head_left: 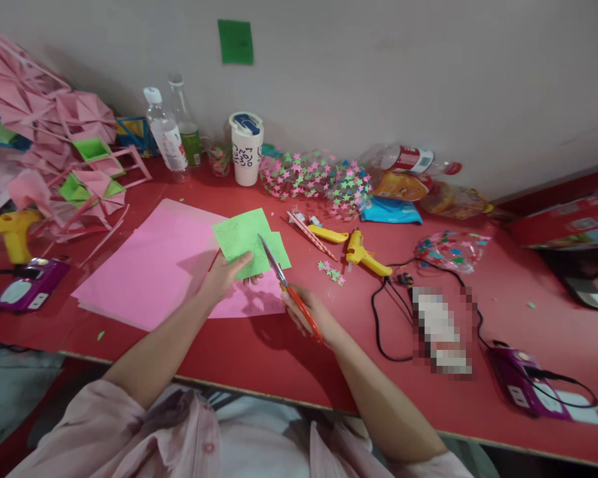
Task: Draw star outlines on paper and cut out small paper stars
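Note:
Green paper (239,239) is pinched in my left hand (224,273), with the thumb on top and fingertips showing below its lower edge. In my right hand (311,312) is a pair of scissors (299,302) with orange-red handles. The blades point up and left, lying over the right part of the green paper. Whether they are cutting through it I cannot tell. Under my left forearm and the green paper lie large pink paper sheets (154,265) on the red table (259,358).
Two yellow glue guns (363,255) have black cords. Straws (311,236), a yellow cutter (329,234) and small paper stars (331,272) lie nearby. A white cup (248,156) and bottles (167,139) stand behind. Star-covered bottles (313,179) and pink paper shapes (74,126) line the back.

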### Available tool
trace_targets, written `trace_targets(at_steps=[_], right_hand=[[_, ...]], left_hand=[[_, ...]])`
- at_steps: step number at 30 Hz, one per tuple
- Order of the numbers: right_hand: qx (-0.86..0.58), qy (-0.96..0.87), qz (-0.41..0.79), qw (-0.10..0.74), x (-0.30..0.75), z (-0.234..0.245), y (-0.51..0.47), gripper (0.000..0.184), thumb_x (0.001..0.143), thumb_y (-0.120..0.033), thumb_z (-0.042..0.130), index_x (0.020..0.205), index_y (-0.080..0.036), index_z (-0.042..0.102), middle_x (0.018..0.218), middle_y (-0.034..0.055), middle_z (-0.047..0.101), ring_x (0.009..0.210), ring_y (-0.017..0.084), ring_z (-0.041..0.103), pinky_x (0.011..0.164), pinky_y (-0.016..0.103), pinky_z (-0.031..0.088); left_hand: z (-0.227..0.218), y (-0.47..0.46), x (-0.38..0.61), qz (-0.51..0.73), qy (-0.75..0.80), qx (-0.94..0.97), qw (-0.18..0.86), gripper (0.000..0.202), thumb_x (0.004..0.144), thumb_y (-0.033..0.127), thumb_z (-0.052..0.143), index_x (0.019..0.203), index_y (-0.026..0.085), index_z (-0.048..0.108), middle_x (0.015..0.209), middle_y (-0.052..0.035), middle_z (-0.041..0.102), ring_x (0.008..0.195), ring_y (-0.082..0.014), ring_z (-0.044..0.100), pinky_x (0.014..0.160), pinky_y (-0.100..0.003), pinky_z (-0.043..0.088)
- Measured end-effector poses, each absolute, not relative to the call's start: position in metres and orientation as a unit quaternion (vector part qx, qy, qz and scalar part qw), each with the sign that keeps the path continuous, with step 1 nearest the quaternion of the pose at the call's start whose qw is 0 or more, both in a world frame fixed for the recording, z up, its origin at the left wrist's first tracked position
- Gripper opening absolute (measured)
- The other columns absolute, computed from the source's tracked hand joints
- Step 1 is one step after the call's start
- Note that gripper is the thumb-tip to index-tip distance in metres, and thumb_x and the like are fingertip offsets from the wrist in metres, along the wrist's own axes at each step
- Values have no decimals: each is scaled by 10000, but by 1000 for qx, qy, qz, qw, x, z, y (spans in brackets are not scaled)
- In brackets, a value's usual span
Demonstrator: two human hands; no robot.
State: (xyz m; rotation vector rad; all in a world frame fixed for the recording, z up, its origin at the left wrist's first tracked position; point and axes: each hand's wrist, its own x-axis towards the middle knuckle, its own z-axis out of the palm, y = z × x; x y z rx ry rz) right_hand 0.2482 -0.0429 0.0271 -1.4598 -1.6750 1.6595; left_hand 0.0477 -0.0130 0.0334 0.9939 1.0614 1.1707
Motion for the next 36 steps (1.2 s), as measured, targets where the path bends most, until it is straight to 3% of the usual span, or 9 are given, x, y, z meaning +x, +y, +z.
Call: trace_targets(at_steps=[36], right_hand=[[-514, -560, 613, 216, 241, 30, -45, 408, 835, -611, 454, 756, -214, 408, 382, -105, 368, 283, 61, 321, 301, 182, 277]], left_hand=[[23, -13, 53, 473, 447, 381, 656, 376, 679, 485, 702, 742, 133, 587, 514, -28, 630, 408, -137, 572, 408, -250, 435]])
